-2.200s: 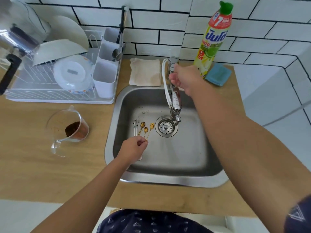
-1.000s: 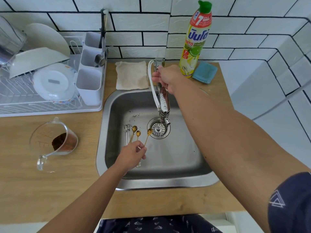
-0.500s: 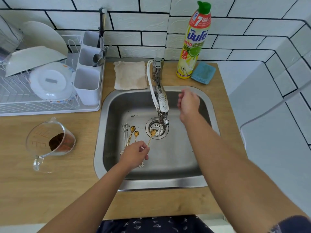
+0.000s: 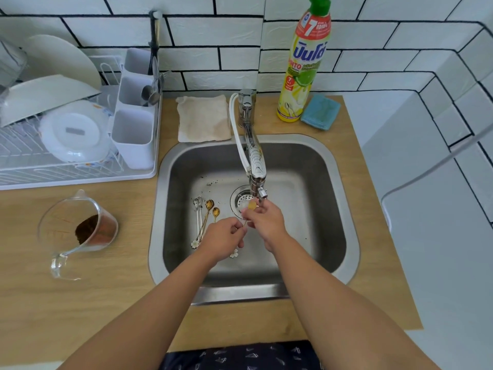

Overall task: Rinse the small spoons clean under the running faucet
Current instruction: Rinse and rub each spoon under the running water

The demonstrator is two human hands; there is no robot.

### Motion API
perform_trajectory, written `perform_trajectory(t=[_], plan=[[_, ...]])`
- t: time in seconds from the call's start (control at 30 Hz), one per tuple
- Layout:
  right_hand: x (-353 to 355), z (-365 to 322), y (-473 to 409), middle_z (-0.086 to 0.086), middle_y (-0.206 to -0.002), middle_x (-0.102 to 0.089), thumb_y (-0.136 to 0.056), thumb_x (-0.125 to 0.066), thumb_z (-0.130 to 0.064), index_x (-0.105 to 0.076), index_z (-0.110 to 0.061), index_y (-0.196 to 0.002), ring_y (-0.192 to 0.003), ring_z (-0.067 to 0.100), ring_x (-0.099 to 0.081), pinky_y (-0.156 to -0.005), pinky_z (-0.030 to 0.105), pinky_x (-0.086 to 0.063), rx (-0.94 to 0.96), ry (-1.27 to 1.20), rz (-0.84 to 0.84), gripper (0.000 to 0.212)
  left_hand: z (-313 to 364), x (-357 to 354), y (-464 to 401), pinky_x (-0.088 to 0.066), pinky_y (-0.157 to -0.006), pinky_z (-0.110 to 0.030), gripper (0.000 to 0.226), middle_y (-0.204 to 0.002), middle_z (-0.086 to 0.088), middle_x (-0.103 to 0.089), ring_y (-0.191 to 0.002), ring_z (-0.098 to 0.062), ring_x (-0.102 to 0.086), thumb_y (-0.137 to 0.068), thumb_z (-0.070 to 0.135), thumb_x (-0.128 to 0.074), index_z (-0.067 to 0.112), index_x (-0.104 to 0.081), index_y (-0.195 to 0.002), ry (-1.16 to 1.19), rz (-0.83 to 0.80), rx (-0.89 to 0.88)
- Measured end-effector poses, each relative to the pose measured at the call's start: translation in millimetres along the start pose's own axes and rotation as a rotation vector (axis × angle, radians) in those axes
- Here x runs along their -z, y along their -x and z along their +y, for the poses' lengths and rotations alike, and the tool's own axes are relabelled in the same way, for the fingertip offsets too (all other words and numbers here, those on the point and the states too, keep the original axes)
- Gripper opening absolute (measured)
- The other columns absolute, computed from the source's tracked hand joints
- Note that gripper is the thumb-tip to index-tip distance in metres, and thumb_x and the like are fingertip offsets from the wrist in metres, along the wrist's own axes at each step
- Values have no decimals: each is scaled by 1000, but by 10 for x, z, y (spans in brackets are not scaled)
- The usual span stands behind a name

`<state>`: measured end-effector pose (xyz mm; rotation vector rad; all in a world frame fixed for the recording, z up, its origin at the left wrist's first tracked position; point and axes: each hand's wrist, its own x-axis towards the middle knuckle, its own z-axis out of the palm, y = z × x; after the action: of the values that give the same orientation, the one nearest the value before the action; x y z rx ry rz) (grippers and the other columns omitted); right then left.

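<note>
A small gold spoon (image 4: pixel 251 206) is held under the spout of the chrome faucet (image 4: pixel 255 161), just over the drain (image 4: pixel 241 200). My left hand (image 4: pixel 221 237) pinches its handle. My right hand (image 4: pixel 262 218) has its fingers on the spoon's bowl. Whether water runs is hard to tell. On the floor of the steel sink (image 4: pixel 344 209), left of the drain, lie two more gold spoons (image 4: pixel 209 209) and thin silver ones (image 4: pixel 198 209), all with small flower ends.
A glass measuring cup (image 4: pixel 77 231) with brown powder stands on the wooden counter to the left. The white dish rack (image 4: pixel 80 145) holds plates and a cutlery holder. Behind the sink are a cloth (image 4: pixel 204 118), a detergent bottle (image 4: pixel 304 62) and a blue sponge (image 4: pixel 320 112).
My right hand left the faucet handle and came down to the spoon's bowl. My left hand lifted one gold spoon from the group and brought it under the spout.
</note>
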<state>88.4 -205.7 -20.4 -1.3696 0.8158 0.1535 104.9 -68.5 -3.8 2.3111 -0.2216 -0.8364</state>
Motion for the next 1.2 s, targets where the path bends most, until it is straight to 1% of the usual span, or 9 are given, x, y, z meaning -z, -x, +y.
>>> perform_trajectory(t=[0.1, 0.23, 0.4, 0.53, 0.7, 0.87, 0.97, 1.07, 1.2], plan=[[15, -57, -63, 11, -81, -76, -96, -70, -15, -71, -4, -105, -75, 22, -73, -64, 28, -58, -22, -7, 58, 14, -21, -2, 1, -39, -50, -21, 20, -64, 18, -70, -48, 5, -55, -98, 39, -54, 28, -61, -83, -4, 19, -33], [27, -44, -55, 11, -85, -77, -106, -54, -16, -69, -4, -103, -74, 16, -75, -63, 24, -59, -38, -44, 18, 20, -40, -21, 7, -53, -48, -24, 19, -58, 3, -69, -48, -10, -65, -100, 30, -53, 22, -60, -84, 138, 7, -25], [0, -16, -19, 6, -79, -76, -96, -68, -12, -69, -11, -99, -75, 17, -72, -65, 25, -59, -50, -77, -28, 3, -50, -59, 51, -44, -39, -18, 19, -58, 2, -63, -39, -13, -62, -102, 30, -48, 21, -54, -86, 159, 8, -36], [5, -18, -38, 14, -89, -78, -107, -52, -17, -69, -7, -99, -75, 18, -77, -68, 27, -61, -44, -112, 3, 21, -32, -67, 49, -38, -35, -14, 23, -64, 1, -65, -32, -9, -54, -102, 31, -47, 25, -51, -80, 88, 86, -63], [-40, -51, -15, 10, -80, -74, -96, -67, -11, -68, -4, -101, -73, 18, -71, -66, 29, -59, -13, -117, -39, 9, -35, -66, 47, -38, -35, -14, 23, -67, 2, -67, -31, -10, -54, -104, 31, -44, 31, -47, -81, 20, 106, -105], [-41, -58, 1, 10, -84, -76, -105, -54, -12, -67, -5, -97, -71, 15, -75, -64, 24, -60, -58, -221, -29, 18, -21, -75, 46, -39, -34, -15, 26, -66, 4, -66, -31, -7, -53, -104, 27, -44, 33, -45, -79, -24, 137, -122], [-38, -45, 37, 7, -87, -76, -101, -60, -7, -69, -9, -97, -76, 14, -73, -66, 24, -59, -62, -276, -81, 10, -9, -106, 56, -43, -39, -21, 14, -69, 1, -67, -36, -8, -54, -104, 26, -41, 31, -51, -95, -44, 162, -110], [-65, -62, 48, 8, -78, -78, -101, -62, -15, -70, -9, -90, -69, 18, -74, -59, 25, -58, -50, -204, 1, 15, 3, -133, 86, -42, -43, -21, 17, -69, 4, -66, -40, -3, -53, -104, 27, -41, 31, -55, -114, -88, 188, -132], [-89, -48, 48, 11, -87, -79, -108, -48, -22, -67, -6, -102, -75, 19, -77, -62, 26, -59, -102, -284, -26, 25, 46, -75, 101, -35, -35, -17, 15, -70, 3, -67, -33, -5, -49, -105, 24, -41, 30, -53, -97, 44, 112, -95]])
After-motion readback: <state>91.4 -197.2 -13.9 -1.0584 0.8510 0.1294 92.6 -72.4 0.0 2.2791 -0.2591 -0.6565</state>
